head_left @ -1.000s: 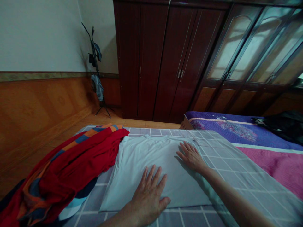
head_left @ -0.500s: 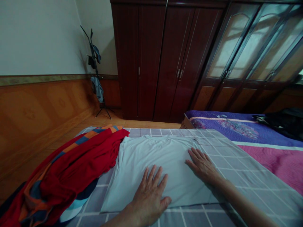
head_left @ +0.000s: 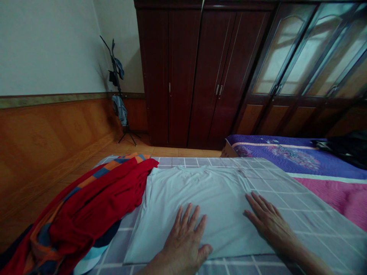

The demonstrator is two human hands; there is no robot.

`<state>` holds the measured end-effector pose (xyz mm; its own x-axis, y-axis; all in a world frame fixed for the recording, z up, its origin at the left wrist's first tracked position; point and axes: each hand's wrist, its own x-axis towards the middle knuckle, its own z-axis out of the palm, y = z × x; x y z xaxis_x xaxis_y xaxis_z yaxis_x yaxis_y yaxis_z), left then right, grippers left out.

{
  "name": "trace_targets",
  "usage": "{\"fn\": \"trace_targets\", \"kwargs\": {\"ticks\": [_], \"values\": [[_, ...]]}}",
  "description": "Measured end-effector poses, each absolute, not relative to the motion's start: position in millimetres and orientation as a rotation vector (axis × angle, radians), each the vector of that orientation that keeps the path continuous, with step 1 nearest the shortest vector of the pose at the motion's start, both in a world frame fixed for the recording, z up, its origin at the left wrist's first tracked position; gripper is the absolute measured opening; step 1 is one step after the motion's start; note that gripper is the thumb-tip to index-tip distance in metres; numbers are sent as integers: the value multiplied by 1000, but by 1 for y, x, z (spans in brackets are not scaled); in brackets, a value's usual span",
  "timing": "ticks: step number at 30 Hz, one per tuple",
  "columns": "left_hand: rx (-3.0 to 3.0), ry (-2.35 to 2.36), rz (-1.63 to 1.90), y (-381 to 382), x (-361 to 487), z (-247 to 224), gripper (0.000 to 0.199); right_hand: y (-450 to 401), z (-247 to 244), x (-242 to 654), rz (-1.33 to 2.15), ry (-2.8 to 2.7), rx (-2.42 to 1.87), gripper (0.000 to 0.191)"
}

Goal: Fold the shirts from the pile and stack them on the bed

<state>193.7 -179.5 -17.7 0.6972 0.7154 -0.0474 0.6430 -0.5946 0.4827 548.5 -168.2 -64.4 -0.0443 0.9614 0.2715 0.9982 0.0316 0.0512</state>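
A pale, light-coloured T-shirt [head_left: 218, 206] lies spread on a grey checked bedcover [head_left: 275, 179], its neckline at the far side. My left hand [head_left: 186, 236] rests flat on the lower middle of the shirt, fingers spread. Toward the shirt's right edge, my right hand [head_left: 266, 217] lies with its fingers stretched out and touching the cloth. Neither hand grips anything. Light wrinkles run across the upper part of the shirt and near its right side.
To the left sits a heap of red clothing [head_left: 100, 202] with orange and blue pieces. A purple and pink bed [head_left: 286, 152] stands at the right, with a dark bundle [head_left: 346, 147] on it. Behind are a coat rack [head_left: 119, 88] and a dark red wardrobe [head_left: 183, 76].
My right hand has slid to the right and nearer to me, out to the shirt's right edge. My left hand stays on almost the same spot. The view has shifted slightly.
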Motion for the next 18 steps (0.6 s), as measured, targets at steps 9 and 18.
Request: {"fn": "trace_targets", "kwargs": {"ticks": [9, 18], "values": [[2425, 1017, 141, -175, 195, -22, 67, -190, -73, 536, -355, -2113, -1894, 58], [2432, 1018, 121, -174, 196, -21, 69, -197, -84, 543, -361, -2099, -1927, 60]]}}
